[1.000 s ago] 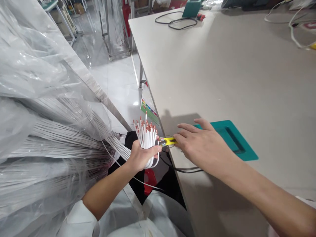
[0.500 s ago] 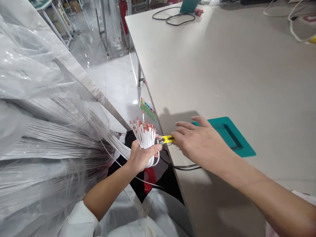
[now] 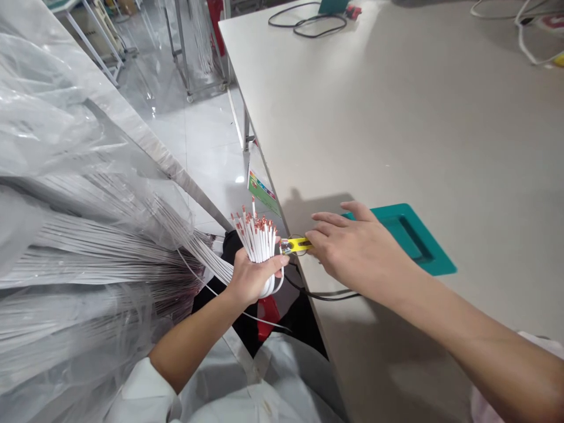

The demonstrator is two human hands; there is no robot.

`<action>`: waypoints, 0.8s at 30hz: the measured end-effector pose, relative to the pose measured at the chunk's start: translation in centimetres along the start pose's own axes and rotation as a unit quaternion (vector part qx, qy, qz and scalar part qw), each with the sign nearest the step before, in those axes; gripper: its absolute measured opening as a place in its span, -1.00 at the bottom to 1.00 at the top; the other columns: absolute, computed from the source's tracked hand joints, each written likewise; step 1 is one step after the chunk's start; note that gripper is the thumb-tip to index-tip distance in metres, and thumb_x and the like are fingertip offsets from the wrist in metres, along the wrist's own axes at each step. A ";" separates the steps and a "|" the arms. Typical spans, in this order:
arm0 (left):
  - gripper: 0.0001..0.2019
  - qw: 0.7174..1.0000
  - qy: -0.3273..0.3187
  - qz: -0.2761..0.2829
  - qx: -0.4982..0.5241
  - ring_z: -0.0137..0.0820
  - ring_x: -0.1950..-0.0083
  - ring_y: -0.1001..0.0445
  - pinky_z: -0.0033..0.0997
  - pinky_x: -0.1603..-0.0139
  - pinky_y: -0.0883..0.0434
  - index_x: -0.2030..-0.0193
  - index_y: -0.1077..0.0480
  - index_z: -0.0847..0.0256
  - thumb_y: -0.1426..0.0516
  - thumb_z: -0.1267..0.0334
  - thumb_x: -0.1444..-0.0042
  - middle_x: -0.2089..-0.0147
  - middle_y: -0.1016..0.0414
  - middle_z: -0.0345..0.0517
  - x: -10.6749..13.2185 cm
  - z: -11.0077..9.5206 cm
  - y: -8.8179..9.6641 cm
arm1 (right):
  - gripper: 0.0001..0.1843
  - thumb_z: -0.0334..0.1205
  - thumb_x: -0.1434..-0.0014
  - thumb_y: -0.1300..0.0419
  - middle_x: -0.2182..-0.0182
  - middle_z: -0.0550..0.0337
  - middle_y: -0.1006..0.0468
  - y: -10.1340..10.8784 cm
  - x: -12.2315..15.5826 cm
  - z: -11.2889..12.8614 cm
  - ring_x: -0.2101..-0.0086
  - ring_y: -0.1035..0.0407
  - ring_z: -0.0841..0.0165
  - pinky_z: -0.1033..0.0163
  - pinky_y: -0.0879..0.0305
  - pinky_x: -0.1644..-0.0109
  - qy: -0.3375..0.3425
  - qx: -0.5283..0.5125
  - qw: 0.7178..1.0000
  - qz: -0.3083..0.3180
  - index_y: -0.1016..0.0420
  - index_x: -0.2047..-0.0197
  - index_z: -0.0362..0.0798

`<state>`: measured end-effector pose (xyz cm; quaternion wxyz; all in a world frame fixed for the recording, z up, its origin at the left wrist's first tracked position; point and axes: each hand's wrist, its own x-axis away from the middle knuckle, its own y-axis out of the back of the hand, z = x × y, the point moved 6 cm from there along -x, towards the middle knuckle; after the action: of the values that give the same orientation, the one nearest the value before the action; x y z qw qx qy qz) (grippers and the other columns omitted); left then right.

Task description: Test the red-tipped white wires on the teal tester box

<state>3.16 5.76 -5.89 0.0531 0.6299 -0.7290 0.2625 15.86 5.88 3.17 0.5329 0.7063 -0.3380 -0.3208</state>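
Observation:
My left hand [image 3: 250,276] is wrapped around a bundle of white wires [image 3: 261,242], whose bare copper ends point up. Wires in the bundle curve back under my fingers. From the right, my right hand [image 3: 348,244] grips a small yellow tool with a metal tip [image 3: 296,244]. That tip is beside one wire at the bundle's right side, close to my left thumb; whether it touches the wire I cannot tell. My right fingers partly hide the tool.
A teal tray [image 3: 408,235] lies on the grey table [image 3: 396,129] behind my right hand. Black cable [image 3: 330,295] crosses the table's edge. At left, more white wires [image 3: 118,249] hang under clear plastic sheeting [image 3: 39,111]. A coiled black cable [image 3: 308,23] lies at the far end.
The view has shifted slightly, so the table and tray appear a little higher. Both hands keep their hold on the wire bundle and the yellow tool, with hardly any movement between them.

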 end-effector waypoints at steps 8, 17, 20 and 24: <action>-0.59 1.000 0.006 0.025 0.014 -0.57 0.61 -0.31 -0.51 0.54 -0.28 0.15 -0.42 0.34 -0.29 0.33 0.22 0.56 -0.37 -0.28 -0.1 0.3 -0.3 | -0.78 -0.41 -0.11 -0.03 0.41 0.00 -0.59 0.2 -0.1 0.0 0.18 -0.41 0.20 0.00 -0.06 0.00 -0.001 0.003 1.000 -0.014 -0.46 0.48 -0.11; -0.62 0.999 0.007 0.022 0.023 -0.57 0.62 -0.31 -0.50 0.55 -0.29 0.19 -0.42 0.33 -0.30 0.35 0.25 0.53 -0.40 -0.26 -0.1 0.0 -0.5 | -0.77 -0.40 -0.13 -0.02 0.43 0.03 -0.58 0.1 0.0 -0.1 0.17 -0.40 0.19 -0.01 -0.05 -0.01 0.002 -0.006 1.000 -0.002 -0.45 0.47 -0.10; -0.63 0.999 0.012 0.020 0.028 -0.57 0.62 -0.32 -0.51 0.55 -0.30 0.22 -0.43 0.33 -0.30 0.34 0.26 0.54 -0.40 -0.26 -0.1 0.2 -0.5 | -0.81 -0.31 -0.15 -0.05 0.34 -0.03 -0.57 0.0 0.0 -0.2 0.15 -0.38 0.14 -0.03 -0.05 0.00 -0.011 -0.011 1.000 0.005 -0.48 0.35 -0.14; -0.61 0.999 0.021 0.002 0.036 -0.56 0.59 -0.34 -0.51 0.54 -0.31 0.20 -0.44 0.32 -0.31 0.32 0.26 0.53 -0.40 -0.24 -0.2 0.7 -0.2 | -0.58 -0.16 -0.13 -0.12 0.19 -0.09 -0.53 -0.3 0.1 -0.2 0.07 -0.31 0.06 -0.09 -0.02 -0.02 -0.018 -0.010 1.000 0.007 -0.36 -0.01 -0.22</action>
<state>3.55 5.62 -6.54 0.0450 0.6243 -0.7192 0.3016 16.11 5.98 2.89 0.5359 0.6930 -0.3490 -0.3328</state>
